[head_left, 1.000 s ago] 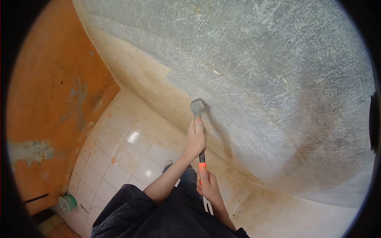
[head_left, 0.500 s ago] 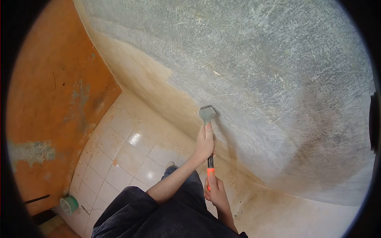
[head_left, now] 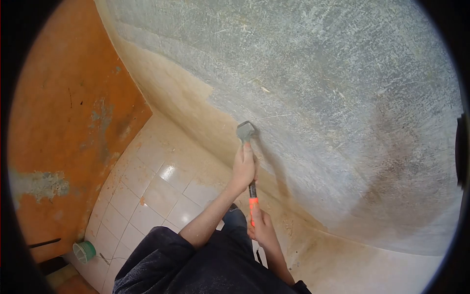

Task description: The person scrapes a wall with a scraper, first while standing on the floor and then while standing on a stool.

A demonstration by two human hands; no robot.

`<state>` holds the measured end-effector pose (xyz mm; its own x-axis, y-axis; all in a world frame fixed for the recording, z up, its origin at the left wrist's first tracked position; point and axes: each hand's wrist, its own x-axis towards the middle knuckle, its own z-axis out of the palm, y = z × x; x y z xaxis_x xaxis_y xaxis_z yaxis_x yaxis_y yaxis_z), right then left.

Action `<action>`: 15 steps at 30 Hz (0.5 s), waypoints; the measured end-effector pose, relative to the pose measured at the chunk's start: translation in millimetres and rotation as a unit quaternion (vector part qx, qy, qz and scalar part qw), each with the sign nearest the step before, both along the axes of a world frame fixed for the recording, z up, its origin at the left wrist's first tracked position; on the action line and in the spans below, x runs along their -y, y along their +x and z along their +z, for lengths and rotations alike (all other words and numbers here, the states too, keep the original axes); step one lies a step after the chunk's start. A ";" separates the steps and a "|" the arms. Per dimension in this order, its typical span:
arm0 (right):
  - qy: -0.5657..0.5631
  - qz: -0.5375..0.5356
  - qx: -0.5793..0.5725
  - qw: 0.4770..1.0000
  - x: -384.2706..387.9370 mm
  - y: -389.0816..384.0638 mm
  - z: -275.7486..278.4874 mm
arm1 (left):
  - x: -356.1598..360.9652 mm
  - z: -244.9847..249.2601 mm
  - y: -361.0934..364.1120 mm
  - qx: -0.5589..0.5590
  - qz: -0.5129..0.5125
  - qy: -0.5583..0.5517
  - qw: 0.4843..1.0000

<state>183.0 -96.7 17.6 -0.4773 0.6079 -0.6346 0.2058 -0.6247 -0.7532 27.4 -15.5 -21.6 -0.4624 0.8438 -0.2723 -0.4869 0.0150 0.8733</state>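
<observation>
A long-handled scraper (head_left: 252, 190) with a grey head (head_left: 245, 130) and an orange-and-black handle lies against the wall (head_left: 313, 98). Its blade end is at the border between the grey, scratched surface and a beige coated strip (head_left: 181, 93). My left hand (head_left: 245, 166) is closed around the shaft just below the head. Lower down, my right hand (head_left: 262, 228) grips the orange end of the handle, fingers wrapped round it.
On the left stands an orange wall (head_left: 54, 98) with worn patches. Dusty white tiles (head_left: 147, 215) cover the floor, with a green bucket (head_left: 84, 252) at the lower left. My foot (head_left: 230, 209) is on the floor close to the wall base.
Both hands and the scraper have moved up and slightly left along the wall. My grip on the handle is the same.
</observation>
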 end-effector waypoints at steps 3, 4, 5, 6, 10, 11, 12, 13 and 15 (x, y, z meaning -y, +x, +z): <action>-0.001 -0.015 -0.002 1.000 12.3 7.9 5.5 | 5.1 14.9 17.6 0.012 -0.024 -0.008 1.000; -0.015 -0.015 -0.003 1.000 12.6 10.1 8.9 | 2.0 15.2 15.6 0.013 -0.022 -0.005 1.000; -0.003 -0.007 -0.010 1.000 8.2 5.5 5.8 | -1.0 13.9 10.3 -0.010 0.009 -0.031 0.999; -0.001 -0.008 -0.010 1.000 3.0 -0.9 4.1 | -3.7 11.7 3.7 -0.032 0.039 -0.058 0.997; 0.009 0.007 -0.017 1.000 0.8 -0.8 1.9 | -3.6 11.8 -3.3 -0.004 0.022 -0.009 1.000; 0.017 0.001 -0.023 1.000 3.0 1.4 2.6 | -0.8 17.1 2.0 -0.011 0.014 -0.028 0.999; 0.019 0.002 -0.025 1.000 6.4 0.9 4.2 | 1.9 18.6 3.4 -0.013 0.015 -0.027 0.999; 0.006 -0.004 -0.017 1.000 9.5 0.7 6.7 | 3.9 19.7 5.8 -0.009 -0.001 -0.016 1.000; -0.005 -0.010 -0.012 1.000 6.6 -6.3 8.8 | 1.6 19.2 -0.6 -0.007 -0.017 -0.004 1.000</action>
